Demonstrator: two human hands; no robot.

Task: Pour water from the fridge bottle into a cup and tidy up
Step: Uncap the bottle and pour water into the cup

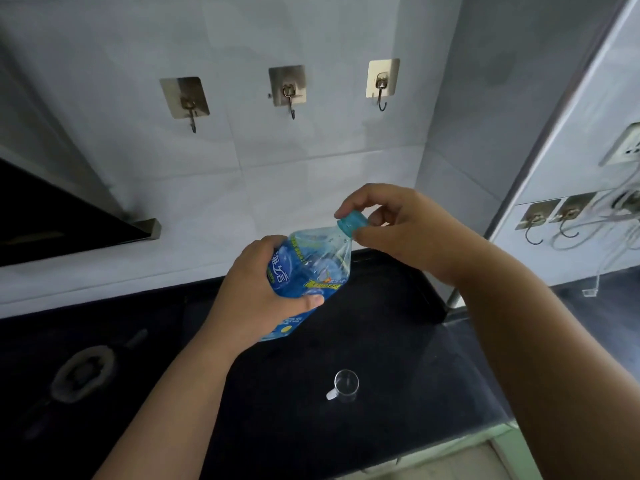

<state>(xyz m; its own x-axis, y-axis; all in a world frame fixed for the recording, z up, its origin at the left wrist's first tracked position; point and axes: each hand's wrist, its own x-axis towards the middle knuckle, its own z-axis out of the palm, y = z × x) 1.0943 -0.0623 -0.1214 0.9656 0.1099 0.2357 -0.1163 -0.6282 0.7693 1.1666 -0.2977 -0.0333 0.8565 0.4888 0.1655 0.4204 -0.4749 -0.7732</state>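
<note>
A clear plastic bottle (311,268) with a blue label is held tilted above the dark counter (398,341). My left hand (256,296) is wrapped around its labelled body. The fingertips of my right hand (405,226) pinch the blue cap (352,222), which sits on the bottle's neck. A small clear glass cup (346,382) with a handle stands upright on the counter below and to the right of the bottle, apart from both hands.
A gas burner (81,372) lies on the counter at the left. A black range hood (52,216) juts out at the left. Three wall hooks (289,91) hang on the tiled wall; more hooks and cables (568,220) are at the right.
</note>
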